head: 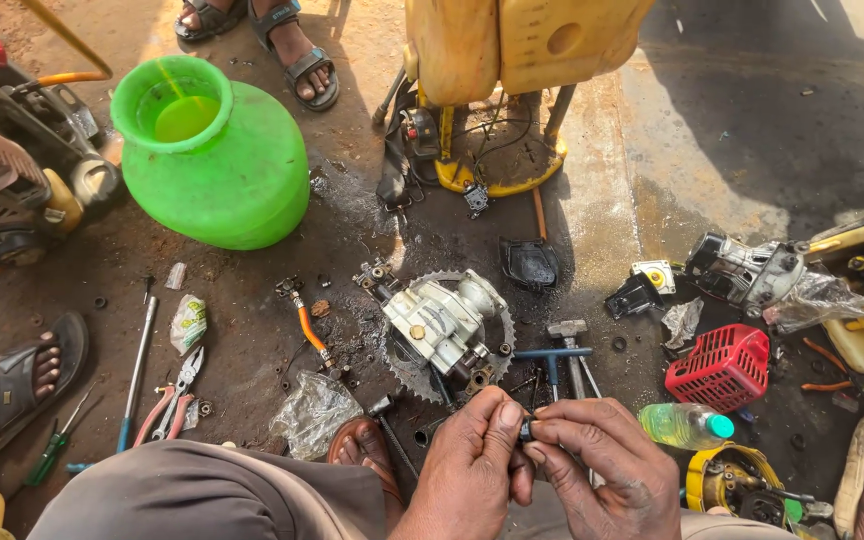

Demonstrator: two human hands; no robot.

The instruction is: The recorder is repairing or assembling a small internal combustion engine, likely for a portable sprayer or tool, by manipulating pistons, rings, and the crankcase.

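At the bottom centre of the frame, the left hand (pixel 469 465) and the right hand (pixel 607 470) meet, and between them they pinch a small dark metal part (pixel 526 431). The fingertips of both hands are pressed together on it, thumbs and forefingers closing around its 2 ends; most of the part is hidden by the fingers.

Just above the hands, on the oily concrete floor (pixel 652 170), sits a pale grey metal pump body (pixel 444 320) resting on a toothed round blade (pixel 500 340). To its right lie a blue T-handle wrench (pixel 552 355) and a hammer (pixel 569 335). Further right sit a red plastic grille cover (pixel 722 367) and a clear bottle with a green cap (pixel 685 425).

In the upper left of the frame stands a bright green plastic pot (pixel 217 160) with liquid inside. Below it lie a long screwdriver (pixel 137 375), red-handled pliers (pixel 174 400) and a crumpled clear plastic bag (pixel 314 412). An orange-sleeved fitting (pixel 307 320) lies left of the pump body.

At the top centre stands a yellow tank on a frame (pixel 512 45). Another person's sandalled feet (pixel 272 40) show at the top left, and one sandalled foot (pixel 27 375) at the left edge.
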